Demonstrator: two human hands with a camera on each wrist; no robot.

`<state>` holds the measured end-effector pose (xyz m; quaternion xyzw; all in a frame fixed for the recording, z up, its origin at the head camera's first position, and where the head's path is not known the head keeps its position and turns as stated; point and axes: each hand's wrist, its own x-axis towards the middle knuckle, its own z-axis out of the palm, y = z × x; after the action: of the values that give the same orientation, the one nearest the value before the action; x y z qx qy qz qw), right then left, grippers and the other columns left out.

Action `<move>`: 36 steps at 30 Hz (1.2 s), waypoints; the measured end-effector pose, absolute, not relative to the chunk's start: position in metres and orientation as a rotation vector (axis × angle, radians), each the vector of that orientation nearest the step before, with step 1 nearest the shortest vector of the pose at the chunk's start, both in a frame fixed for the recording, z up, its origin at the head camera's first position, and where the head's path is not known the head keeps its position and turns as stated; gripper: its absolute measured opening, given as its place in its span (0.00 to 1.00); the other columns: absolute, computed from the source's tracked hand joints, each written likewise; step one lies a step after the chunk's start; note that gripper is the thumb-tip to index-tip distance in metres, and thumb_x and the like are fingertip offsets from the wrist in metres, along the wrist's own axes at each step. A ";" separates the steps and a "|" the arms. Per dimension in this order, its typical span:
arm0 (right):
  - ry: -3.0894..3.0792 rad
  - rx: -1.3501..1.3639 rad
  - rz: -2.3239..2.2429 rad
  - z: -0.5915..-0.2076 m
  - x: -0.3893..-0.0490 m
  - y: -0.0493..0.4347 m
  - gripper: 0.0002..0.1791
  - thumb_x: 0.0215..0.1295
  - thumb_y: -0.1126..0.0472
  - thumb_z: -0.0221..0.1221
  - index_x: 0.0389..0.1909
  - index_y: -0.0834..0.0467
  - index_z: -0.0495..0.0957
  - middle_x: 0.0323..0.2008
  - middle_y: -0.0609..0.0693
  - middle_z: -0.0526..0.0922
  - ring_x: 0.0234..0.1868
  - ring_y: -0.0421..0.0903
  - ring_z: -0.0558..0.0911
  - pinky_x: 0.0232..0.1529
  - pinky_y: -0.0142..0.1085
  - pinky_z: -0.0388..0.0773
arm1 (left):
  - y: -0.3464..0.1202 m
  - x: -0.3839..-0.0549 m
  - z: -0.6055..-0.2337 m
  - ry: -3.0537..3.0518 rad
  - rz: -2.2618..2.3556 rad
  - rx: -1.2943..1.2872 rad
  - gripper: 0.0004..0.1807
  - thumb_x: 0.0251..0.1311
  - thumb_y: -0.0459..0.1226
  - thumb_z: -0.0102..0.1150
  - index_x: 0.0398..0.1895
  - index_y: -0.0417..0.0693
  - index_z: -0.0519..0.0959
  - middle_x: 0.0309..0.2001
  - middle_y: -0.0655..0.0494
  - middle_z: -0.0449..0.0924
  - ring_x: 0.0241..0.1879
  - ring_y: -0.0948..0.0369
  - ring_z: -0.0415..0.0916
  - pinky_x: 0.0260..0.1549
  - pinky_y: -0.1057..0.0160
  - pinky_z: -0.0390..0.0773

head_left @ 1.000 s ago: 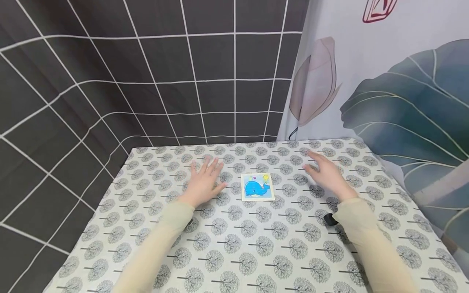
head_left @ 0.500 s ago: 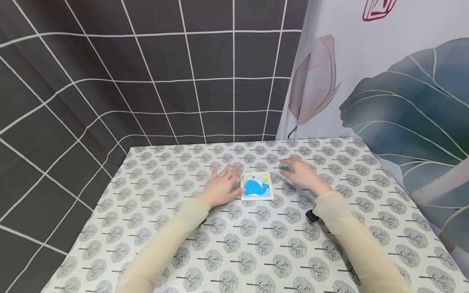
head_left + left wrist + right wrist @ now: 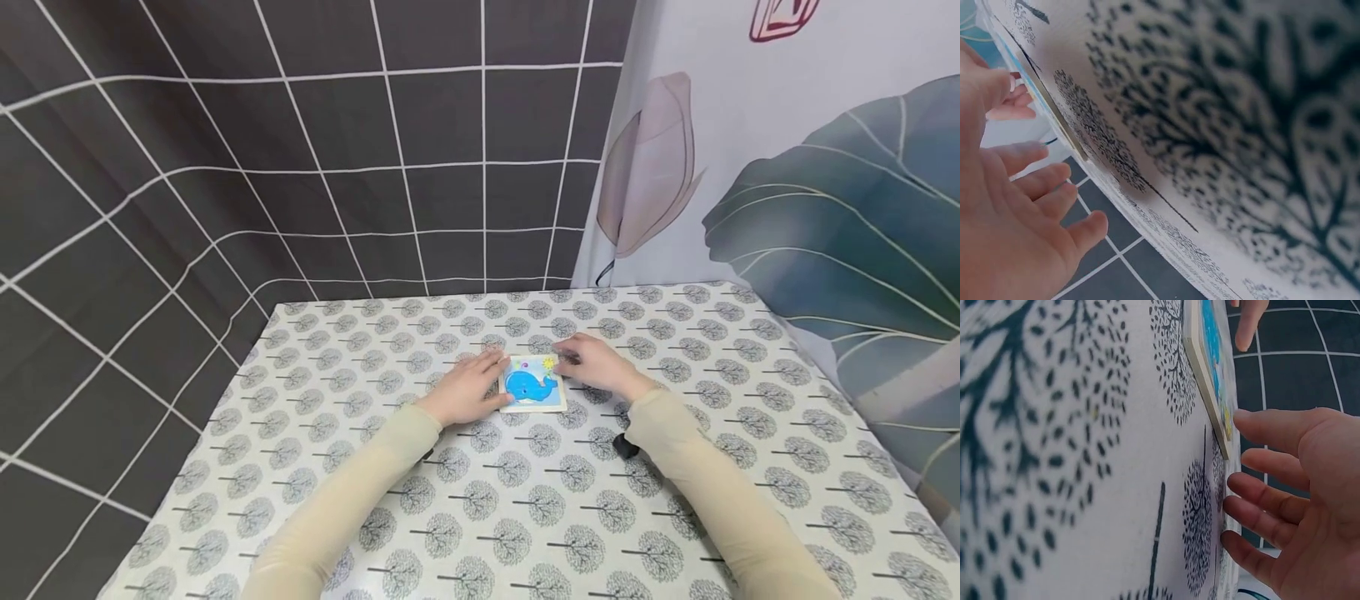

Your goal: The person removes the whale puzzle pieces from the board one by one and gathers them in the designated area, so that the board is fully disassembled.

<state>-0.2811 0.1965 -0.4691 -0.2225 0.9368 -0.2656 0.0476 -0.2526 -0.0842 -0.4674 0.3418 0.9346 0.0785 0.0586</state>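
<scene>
A square wooden whale puzzle (image 3: 534,388), with a blue whale and a yellow sun, lies flat on the cloth. At its left edge is my left hand (image 3: 467,390), the thumb at the lower left and the fingers near the upper left. My right hand (image 3: 598,367) reaches the upper right corner, by the sun. In the right wrist view, the right thumb (image 3: 1266,428) is beside the puzzle's pale edge (image 3: 1202,381), the other fingers loosely bent. The left wrist view has the left fingers (image 3: 1044,194) spread and slightly bent; firm contact cannot be made out.
A white cloth with grey tree prints (image 3: 517,500) covers the table. Behind hangs a dark curtain with a white grid (image 3: 435,117), and at the right a light curtain with large leaves (image 3: 847,200). A black strap piece (image 3: 624,447) sits under the right wrist.
Both hands have moved inward from either side, the left one rightward and the right one leftward, and now meet the puzzle's edges. The puzzle has stayed in about the same place.
</scene>
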 end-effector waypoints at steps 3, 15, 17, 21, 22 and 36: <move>2.856 -0.686 -0.790 -0.469 -0.282 0.194 0.28 0.67 0.53 0.63 0.63 0.64 0.76 0.63 0.65 0.75 0.67 0.66 0.70 0.70 0.62 0.62 | -0.084 -0.254 -0.468 2.816 0.224 1.045 0.41 0.73 0.60 0.44 0.79 0.45 0.55 0.79 0.47 0.51 0.78 0.51 0.47 0.76 0.51 0.48; 2.870 -0.635 -0.771 -0.475 -0.284 0.189 0.26 0.63 0.54 0.67 0.59 0.63 0.80 0.59 0.64 0.78 0.63 0.64 0.74 0.68 0.61 0.65 | -0.087 -0.253 -0.469 2.767 0.255 0.989 0.41 0.73 0.59 0.46 0.79 0.45 0.55 0.80 0.48 0.50 0.79 0.54 0.46 0.76 0.53 0.51; 2.870 -0.641 -0.778 -0.474 -0.284 0.189 0.26 0.63 0.55 0.67 0.58 0.63 0.80 0.58 0.63 0.79 0.61 0.63 0.76 0.67 0.60 0.67 | -0.087 -0.253 -0.469 2.767 0.253 0.993 0.41 0.73 0.59 0.46 0.79 0.45 0.56 0.80 0.48 0.50 0.78 0.53 0.47 0.76 0.53 0.51; 2.873 -0.627 -0.783 -0.470 -0.282 0.188 0.24 0.62 0.55 0.68 0.57 0.62 0.82 0.55 0.61 0.80 0.56 0.61 0.78 0.64 0.58 0.71 | -0.086 -0.253 -0.469 2.768 0.259 1.005 0.41 0.73 0.60 0.46 0.79 0.45 0.56 0.80 0.47 0.50 0.78 0.53 0.47 0.76 0.54 0.51; 2.874 -0.623 -0.784 -0.469 -0.281 0.188 0.24 0.62 0.55 0.68 0.57 0.62 0.82 0.54 0.60 0.81 0.56 0.61 0.78 0.64 0.58 0.71 | -0.086 -0.253 -0.469 2.767 0.261 1.008 0.41 0.73 0.60 0.46 0.79 0.45 0.56 0.80 0.47 0.50 0.78 0.53 0.47 0.76 0.54 0.51; 2.838 -0.582 -0.836 -0.468 -0.286 0.187 0.20 0.61 0.58 0.69 0.52 0.62 0.83 0.53 0.62 0.80 0.56 0.61 0.79 0.64 0.58 0.71 | -0.086 -0.256 -0.470 2.747 0.260 1.001 0.42 0.73 0.60 0.45 0.80 0.45 0.55 0.80 0.48 0.47 0.79 0.54 0.45 0.76 0.55 0.50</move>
<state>-0.2857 0.1873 -0.4685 -0.1928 0.9393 -0.2768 0.0631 -0.2560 -0.0861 -0.4701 0.3392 0.9309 0.0882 0.1029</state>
